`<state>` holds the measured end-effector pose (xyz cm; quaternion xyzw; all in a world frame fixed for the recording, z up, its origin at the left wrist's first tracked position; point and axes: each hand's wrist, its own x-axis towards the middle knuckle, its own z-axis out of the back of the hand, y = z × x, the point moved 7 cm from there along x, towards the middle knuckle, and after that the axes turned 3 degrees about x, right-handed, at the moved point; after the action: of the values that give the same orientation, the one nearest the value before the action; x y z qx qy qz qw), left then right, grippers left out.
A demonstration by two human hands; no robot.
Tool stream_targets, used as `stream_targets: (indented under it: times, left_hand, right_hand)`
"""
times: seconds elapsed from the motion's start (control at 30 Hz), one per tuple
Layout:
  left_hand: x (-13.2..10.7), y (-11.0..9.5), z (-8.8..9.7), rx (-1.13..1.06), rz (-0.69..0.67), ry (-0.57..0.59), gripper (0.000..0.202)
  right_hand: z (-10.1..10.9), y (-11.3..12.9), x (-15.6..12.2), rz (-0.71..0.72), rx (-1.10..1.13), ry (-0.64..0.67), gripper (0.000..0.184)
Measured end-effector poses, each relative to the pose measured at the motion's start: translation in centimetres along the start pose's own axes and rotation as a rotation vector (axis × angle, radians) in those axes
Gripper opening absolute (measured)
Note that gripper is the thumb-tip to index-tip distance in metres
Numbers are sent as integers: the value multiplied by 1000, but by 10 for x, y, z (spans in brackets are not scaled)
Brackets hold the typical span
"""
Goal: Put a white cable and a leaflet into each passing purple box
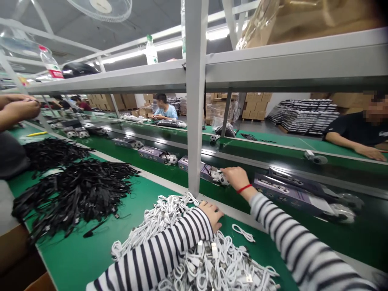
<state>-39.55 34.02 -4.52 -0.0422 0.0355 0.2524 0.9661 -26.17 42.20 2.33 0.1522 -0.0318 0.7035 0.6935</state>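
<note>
While your right hand [238, 178] reaches across the bench edge to the belt, its fingertips touch a small black-and-white item patterned like a football [223, 179], which lies at the end of an open purple box [183, 163]. A red cord circles that wrist. You cannot tell from this view whether those fingers are closed on the item or only resting against it.

Your left hand [212, 214] lies on a heap of white cables [154, 228], its fingers close together and slightly curled. It could be pressing on the heap or holding a cable; this also cannot be told. Both sleeves are striped black and white.

The heap sits on a green bench [69, 262] beside the belt's edge, probably so that the cables stay within easy reach of the boxes. One loose coiled cable [243, 233] lies just to its right. More boxes lie in a line along the dark belt [357, 238], likely spaced so that each can be reached on its own.

To your left, a large tangle of black cords [75, 194] covers the bench, near a co-worker's hands [21, 107]. Across the belt, another co-worker's hand [368, 152] rests on the far bench. Cartons on pallets [254, 106] stand farther back.
</note>
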Motion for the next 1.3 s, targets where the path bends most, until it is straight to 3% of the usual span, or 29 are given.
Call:
stream_targets:
  times: [0.13,0.23,0.37,0.5,0.63,0.73,0.83,0.97,1.03,1.1,1.2,1.3]
  left_hand:
    - [2,16,-15,-117,41,-5,42]
    - [6,18,-14,-114,45,-31,37]
    - [4,19,-5,-150,51,-43,39]
    - [-8,37,3,-133,167,30,64]
    - [-18,49,5,-208,148,95,79]
    - [-20,55,5,-292,124,100,79]
    - [-17,58,4,-260,137,121,82]
    - [-5,54,0,-195,85,165,83]
    - [0,51,-2,-199,37,175,75]
    - [3,52,-3,-198,25,144,66]
    - [2,53,-3,-195,22,113,59]
    - [1,53,-5,-179,45,163,61]
  right_hand:
    - [-48,20,33,-106,90,36,29]
    - [-60,15,38,-160,189,5,28]
    - [-46,-22,24,-303,257,-95,40]
    - [-35,-43,2,-337,283,-66,37]
    - [-42,-19,-9,-178,342,86,41]
    - [-28,-1,-18,-64,358,121,44]
    - [3,3,-48,19,344,183,40]
    - [24,1,-125,164,201,455,32]
    - [19,-4,-159,151,88,477,34]
    - [6,-5,-179,116,30,407,37]
    - [-16,2,-187,98,-11,315,24]
    - [-24,9,-185,103,-14,365,17]
